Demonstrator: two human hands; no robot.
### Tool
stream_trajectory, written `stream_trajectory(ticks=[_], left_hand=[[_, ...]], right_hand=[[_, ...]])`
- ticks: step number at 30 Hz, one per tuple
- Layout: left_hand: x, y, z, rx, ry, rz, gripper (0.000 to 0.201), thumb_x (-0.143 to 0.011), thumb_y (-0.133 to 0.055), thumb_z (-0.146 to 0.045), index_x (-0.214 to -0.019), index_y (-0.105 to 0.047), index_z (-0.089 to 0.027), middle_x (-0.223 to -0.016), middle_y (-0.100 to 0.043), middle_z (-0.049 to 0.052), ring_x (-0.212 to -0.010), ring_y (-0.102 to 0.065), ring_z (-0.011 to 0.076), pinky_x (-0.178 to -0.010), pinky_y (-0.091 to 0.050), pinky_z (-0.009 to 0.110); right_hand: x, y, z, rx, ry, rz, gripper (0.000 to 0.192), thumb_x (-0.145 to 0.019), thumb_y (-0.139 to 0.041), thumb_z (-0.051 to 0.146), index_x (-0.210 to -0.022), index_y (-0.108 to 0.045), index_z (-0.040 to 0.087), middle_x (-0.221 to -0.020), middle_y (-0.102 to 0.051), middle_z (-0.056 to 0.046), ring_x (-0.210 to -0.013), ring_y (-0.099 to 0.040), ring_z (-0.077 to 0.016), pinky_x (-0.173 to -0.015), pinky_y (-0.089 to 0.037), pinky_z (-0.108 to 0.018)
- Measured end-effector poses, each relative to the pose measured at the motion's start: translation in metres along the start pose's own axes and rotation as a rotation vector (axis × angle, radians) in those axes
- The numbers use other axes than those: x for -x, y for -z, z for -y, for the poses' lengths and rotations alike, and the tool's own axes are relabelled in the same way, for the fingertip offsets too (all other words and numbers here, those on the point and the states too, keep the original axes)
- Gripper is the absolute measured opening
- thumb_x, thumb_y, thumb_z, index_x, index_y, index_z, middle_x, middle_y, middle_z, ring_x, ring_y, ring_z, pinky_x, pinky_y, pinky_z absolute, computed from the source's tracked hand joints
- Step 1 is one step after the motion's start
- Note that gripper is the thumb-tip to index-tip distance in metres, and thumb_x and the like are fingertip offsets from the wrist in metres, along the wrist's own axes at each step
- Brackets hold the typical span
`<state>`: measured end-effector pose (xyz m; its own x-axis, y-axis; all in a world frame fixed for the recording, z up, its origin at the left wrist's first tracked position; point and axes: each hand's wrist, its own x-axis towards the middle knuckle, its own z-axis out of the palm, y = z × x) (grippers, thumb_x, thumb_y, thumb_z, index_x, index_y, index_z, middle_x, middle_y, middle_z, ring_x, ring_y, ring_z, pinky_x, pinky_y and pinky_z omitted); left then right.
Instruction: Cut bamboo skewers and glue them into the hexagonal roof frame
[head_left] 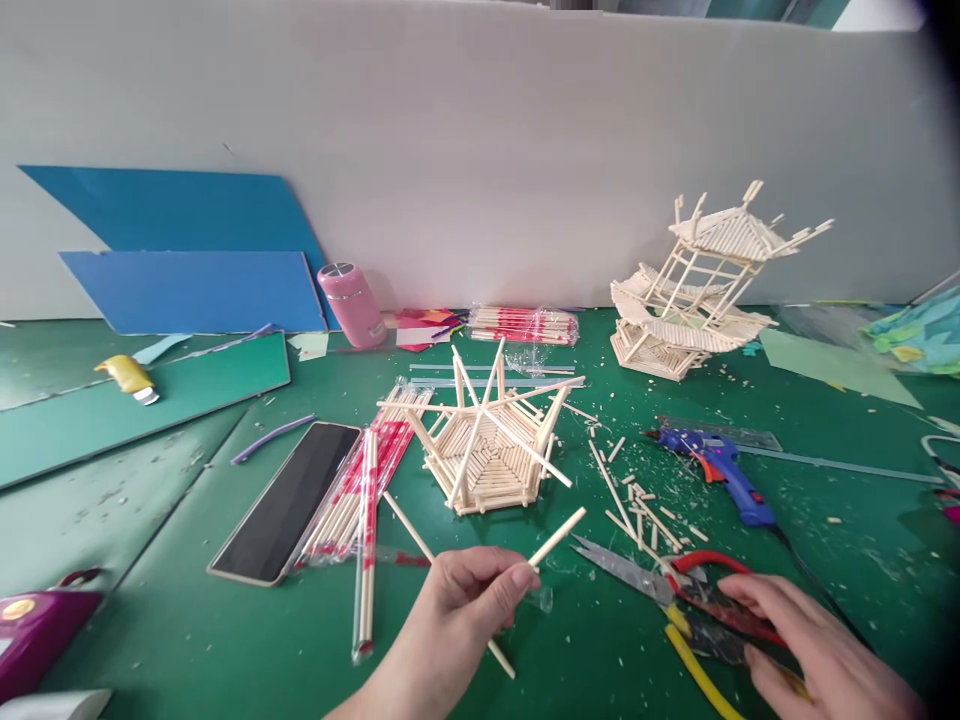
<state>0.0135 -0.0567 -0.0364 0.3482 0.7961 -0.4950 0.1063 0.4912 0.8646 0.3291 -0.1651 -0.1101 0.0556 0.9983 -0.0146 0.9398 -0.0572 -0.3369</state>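
Note:
My left hand [476, 610] pinches a thin wooden stick [559, 535] between thumb and fingers, its end pointing up and right. Another stick [409, 527] passes behind or below the same hand; whether the fingers touch it is hidden. Fingers apart, my right hand [821, 645] is at the handles of scissors [626, 572] with red grips and a tool with yellow handles [694, 665], which overlap. Its fingertips seem to touch the handles without closing round them. Ahead of my left hand stands a six-sided stick frame [491, 495], with sticks crossing over its top.
A pagoda-like stick model [694, 300] stands back right. Blue glue gun [724, 470] and stick offcuts [641, 510] lie right of centre. Wrapped sticks [366, 540], a phone [289, 500], a pink flask [351, 305], a yellow-handled cutter [127, 377] and blue boards [202, 290] are to the left.

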Motion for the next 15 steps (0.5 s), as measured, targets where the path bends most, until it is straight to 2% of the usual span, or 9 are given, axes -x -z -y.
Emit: stream_trajectory(ticks=[4,9,15], left_hand=[[0.001,-0.002,0.0,-0.006,-0.007,-0.006,0.031,-0.071,-0.063,-0.044,-0.068,-0.071,-0.014,-0.05,-0.04,-0.004,-0.052,-0.032,0.0097,-0.049,-0.023,0.022],[0.005,-0.001,0.002,0.012,-0.033,-0.018,0.031,-0.073,-0.061,-0.043,-0.069,-0.07,-0.014,-0.048,-0.037,-0.006,-0.049,-0.028,0.0088,-0.047,-0.02,0.022],[0.006,-0.001,0.008,0.025,-0.053,-0.014,0.032,-0.075,-0.06,-0.043,-0.069,-0.069,-0.012,-0.049,-0.035,-0.006,-0.05,-0.027,0.0085,-0.048,-0.02,0.022]], right_hand=[[0.006,-0.013,-0.008,0.114,0.034,-0.003,0.031,-0.08,-0.042,0.025,-0.11,-0.048,0.021,-0.107,-0.059,-0.011,-0.094,-0.06,-0.0253,-0.08,-0.049,-0.04],[-0.013,-0.003,-0.013,0.141,0.092,0.092,0.025,-0.084,-0.041,0.035,-0.1,-0.058,0.024,-0.104,-0.063,-0.007,-0.09,-0.063,-0.022,-0.075,-0.053,-0.034],[-0.017,-0.005,-0.024,0.181,0.255,0.011,0.031,-0.085,-0.04,0.039,-0.095,-0.065,0.022,-0.098,-0.068,-0.008,-0.091,-0.065,-0.0243,-0.075,-0.055,-0.033]])
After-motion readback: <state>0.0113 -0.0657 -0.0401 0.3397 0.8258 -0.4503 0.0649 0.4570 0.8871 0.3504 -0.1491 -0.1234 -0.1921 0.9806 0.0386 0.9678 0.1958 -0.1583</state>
